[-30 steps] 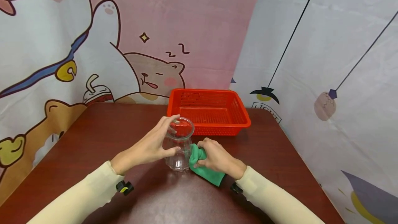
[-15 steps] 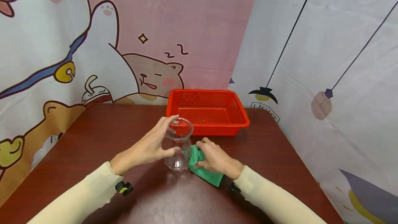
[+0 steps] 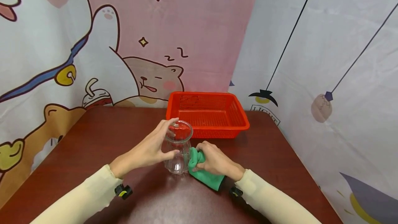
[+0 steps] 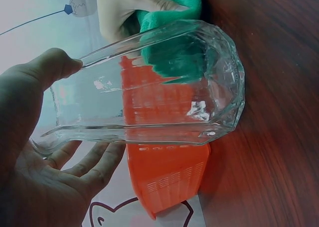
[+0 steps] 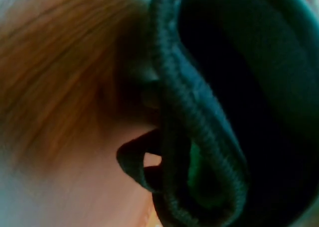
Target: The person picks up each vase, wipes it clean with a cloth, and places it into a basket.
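Observation:
A clear glass jar [image 3: 177, 155] with a wide rim and faceted base stands upright on the table in the head view. My left hand [image 3: 151, 149] holds it around the neck, thumb on the near side and fingers on the far side. The left wrist view shows the same jar [image 4: 164, 102] between thumb and fingers. At its right, my right hand [image 3: 214, 160] grips a bunched green cloth [image 3: 209, 179], which is against or very near the glass. Close up in the right wrist view, the dark cloth [image 5: 199, 117] has a stitched edge and a small loop.
Behind the jar sits a red perforated plastic basket [image 3: 206, 130] near the table's back edge. The dark red-brown tabletop [image 3: 102, 134] is glossy. A cartoon-printed curtain [image 3: 199, 27] hangs behind and to the sides of it.
The head view has shifted slightly, so everything sits a little lower in it. Both hands, the jar and the cloth keep nearly the same positions relative to each other.

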A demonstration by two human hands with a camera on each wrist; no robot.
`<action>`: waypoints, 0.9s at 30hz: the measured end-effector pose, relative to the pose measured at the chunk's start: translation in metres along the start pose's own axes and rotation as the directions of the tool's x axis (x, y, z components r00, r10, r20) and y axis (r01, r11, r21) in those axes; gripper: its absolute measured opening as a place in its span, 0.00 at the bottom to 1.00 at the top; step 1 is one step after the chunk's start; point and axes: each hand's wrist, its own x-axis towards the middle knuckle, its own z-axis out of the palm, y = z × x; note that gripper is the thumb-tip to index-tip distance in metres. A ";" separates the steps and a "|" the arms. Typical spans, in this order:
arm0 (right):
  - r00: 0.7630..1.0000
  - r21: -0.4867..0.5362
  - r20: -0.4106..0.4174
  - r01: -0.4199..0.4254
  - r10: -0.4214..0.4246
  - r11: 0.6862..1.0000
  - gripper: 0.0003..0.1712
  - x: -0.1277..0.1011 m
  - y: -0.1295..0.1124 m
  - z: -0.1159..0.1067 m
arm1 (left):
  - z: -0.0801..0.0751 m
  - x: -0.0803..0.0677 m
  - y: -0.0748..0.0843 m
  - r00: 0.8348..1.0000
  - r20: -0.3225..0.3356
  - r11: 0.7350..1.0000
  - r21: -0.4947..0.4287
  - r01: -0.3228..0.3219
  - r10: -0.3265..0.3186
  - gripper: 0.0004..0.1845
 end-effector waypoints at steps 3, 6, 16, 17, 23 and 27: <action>1.000 0.028 -0.004 0.006 -0.006 1.000 0.30 -0.002 0.001 0.000 | 0.001 -0.001 0.000 1.000 -0.001 1.000 -0.006 0.003 -0.003 0.57; 1.000 0.042 -0.015 0.007 -0.006 0.999 0.30 -0.002 0.002 0.000 | 0.001 -0.001 0.000 1.000 0.001 1.000 -0.013 0.001 -0.001 0.57; 0.998 0.129 -0.055 -0.017 0.025 0.991 0.29 0.000 -0.007 -0.008 | -0.001 0.000 -0.001 1.000 0.007 1.000 0.001 0.001 -0.001 0.57; 0.998 0.135 -0.060 -0.017 0.025 0.991 0.30 0.000 -0.008 -0.009 | -0.002 0.000 -0.001 1.000 0.009 1.000 -0.002 0.002 -0.002 0.57; 0.995 0.164 -0.096 -0.014 0.030 0.986 0.30 0.001 -0.014 -0.016 | -0.002 0.001 -0.001 1.000 0.014 1.000 -0.016 0.005 -0.004 0.57; 0.992 0.192 -0.125 -0.008 0.032 0.981 0.30 0.001 -0.017 -0.020 | -0.002 0.000 -0.001 1.000 0.016 1.000 -0.015 0.008 -0.008 0.57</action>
